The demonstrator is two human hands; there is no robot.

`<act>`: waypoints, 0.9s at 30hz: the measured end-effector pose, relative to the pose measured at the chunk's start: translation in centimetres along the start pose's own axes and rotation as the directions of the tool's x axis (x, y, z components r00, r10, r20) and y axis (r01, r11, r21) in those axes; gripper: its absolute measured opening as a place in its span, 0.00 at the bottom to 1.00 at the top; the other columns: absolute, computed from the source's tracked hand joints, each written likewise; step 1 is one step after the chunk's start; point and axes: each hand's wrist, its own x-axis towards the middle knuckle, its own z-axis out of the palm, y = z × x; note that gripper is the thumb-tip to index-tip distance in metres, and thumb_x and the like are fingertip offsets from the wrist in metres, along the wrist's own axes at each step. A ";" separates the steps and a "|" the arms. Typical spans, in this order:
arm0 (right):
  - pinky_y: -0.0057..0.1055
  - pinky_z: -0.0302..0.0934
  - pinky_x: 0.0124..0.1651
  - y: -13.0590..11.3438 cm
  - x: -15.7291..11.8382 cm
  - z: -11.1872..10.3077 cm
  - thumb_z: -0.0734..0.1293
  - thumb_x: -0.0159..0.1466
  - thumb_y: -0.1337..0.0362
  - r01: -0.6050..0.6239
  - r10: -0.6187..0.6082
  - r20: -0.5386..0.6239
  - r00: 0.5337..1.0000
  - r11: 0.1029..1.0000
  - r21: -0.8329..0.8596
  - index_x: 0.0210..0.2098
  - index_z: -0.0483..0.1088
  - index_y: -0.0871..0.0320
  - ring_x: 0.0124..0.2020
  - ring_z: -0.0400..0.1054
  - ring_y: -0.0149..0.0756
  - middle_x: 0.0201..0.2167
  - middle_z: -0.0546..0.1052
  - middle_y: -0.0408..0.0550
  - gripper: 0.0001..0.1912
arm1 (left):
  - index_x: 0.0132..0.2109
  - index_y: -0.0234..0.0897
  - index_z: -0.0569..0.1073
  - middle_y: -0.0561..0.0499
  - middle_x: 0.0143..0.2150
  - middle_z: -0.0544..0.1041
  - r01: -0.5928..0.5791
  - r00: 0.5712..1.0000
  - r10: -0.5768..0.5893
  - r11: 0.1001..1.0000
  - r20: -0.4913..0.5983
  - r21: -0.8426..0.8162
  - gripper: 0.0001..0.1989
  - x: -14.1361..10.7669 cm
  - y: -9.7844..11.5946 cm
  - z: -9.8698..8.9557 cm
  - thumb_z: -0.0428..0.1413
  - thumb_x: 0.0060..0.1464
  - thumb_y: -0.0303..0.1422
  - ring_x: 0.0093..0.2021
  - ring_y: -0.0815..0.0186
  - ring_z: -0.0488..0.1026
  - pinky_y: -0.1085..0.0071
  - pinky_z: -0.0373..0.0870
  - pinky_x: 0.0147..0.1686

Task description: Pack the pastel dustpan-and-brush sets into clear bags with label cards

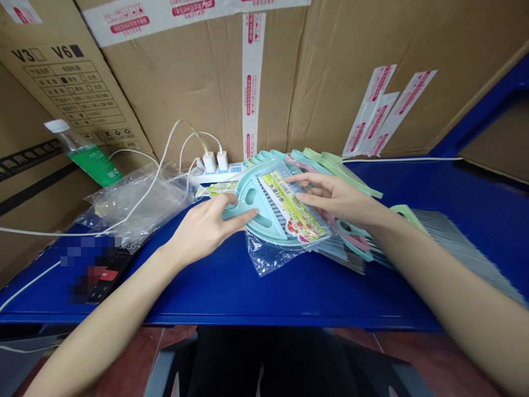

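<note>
A light-blue dustpan (251, 205) lies tilted inside a clear plastic bag (268, 260), in the middle of the view. A yellow-green printed card (291, 205) rests over its ribbed grey part. My left hand (206, 223) grips the dustpan's left side, thumb on top and index finger curled at the rim. Reaching in from the right, my right hand (326, 196) has its fingers stretched out and touching the card. Under and behind this pack are several pastel dustpans (343, 168) in blue, pink and green. Grey-bristled brushes (463, 242) lie to the right.
Left on the blue table (256, 300) are crumpled plastic bags (140, 201), a green-labelled bottle (88, 157) and a dark, partly blurred device (111, 275). White cables cross that side to a power strip (223, 173). Tall cardboard (198, 82) walls the back.
</note>
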 end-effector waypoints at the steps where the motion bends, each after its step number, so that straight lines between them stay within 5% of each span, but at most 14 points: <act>1: 0.26 0.49 0.15 -0.1 0.0 0.1 0.66 0.63 0.54 -0.006 0.006 0.003 1.000 1.000 0.001 0.57 0.71 0.55 0.18 0.55 0.24 0.29 0.66 0.43 0.24 | 0.55 0.45 0.74 0.44 0.45 0.74 0.000 1.000 0.000 1.000 0.004 0.002 0.22 0.0 0.0 0.0 0.38 0.70 0.40 0.35 0.65 0.75 0.71 0.73 0.31; 6: 0.28 0.48 0.18 -0.7 0.0 0.6 0.62 0.66 0.52 -0.037 0.037 0.048 0.998 0.999 0.008 0.54 0.71 0.56 0.17 0.52 0.28 0.18 0.58 0.37 0.22 | 0.57 0.46 0.73 0.43 0.48 0.74 0.026 0.997 -0.025 0.999 0.079 -0.024 0.21 -0.1 0.0 0.1 0.39 0.70 0.40 0.38 0.63 0.76 0.68 0.74 0.34; 12: 0.31 0.55 0.23 -0.4 -0.1 1.2 0.67 0.61 0.54 0.050 -0.053 -0.125 0.991 0.998 -0.024 0.39 0.70 0.53 0.23 0.59 0.32 0.26 0.66 0.43 0.10 | 0.57 0.47 0.73 0.43 0.49 0.73 0.054 0.991 -0.046 0.997 0.123 -0.063 0.20 -0.2 -0.2 0.1 0.41 0.69 0.41 0.39 0.62 0.76 0.67 0.74 0.35; 17: 0.32 0.60 0.27 0.3 0.1 1.2 0.64 0.65 0.55 -0.048 0.067 -0.084 0.994 0.976 0.211 0.34 0.69 0.53 0.25 0.61 0.32 0.27 0.67 0.44 0.09 | 0.57 0.47 0.73 0.43 0.48 0.73 0.059 0.994 -0.051 0.995 0.099 -0.086 0.21 -0.2 -0.2 0.3 0.39 0.70 0.41 0.37 0.62 0.75 0.68 0.73 0.34; 23: 0.35 0.68 0.43 0.1 0.0 0.4 0.68 0.59 0.60 -0.074 0.071 0.023 0.997 0.925 0.373 0.46 0.74 0.51 0.47 0.70 0.40 0.50 0.74 0.50 0.15 | 0.56 0.46 0.73 0.44 0.48 0.72 0.079 0.992 -0.074 0.996 0.103 -0.049 0.21 -0.2 -0.2 0.2 0.39 0.70 0.41 0.38 0.64 0.75 0.69 0.73 0.35; 27: 0.32 0.68 0.32 0.0 -0.2 0.1 0.71 0.57 0.57 -0.040 0.024 0.061 0.998 0.962 0.271 0.51 0.75 0.51 0.39 0.72 0.38 0.45 0.77 0.50 0.22 | 0.56 0.45 0.74 0.44 0.48 0.73 0.056 0.994 -0.053 0.998 0.096 -0.026 0.21 -0.1 0.1 -0.1 0.40 0.69 0.42 0.39 0.64 0.75 0.69 0.75 0.36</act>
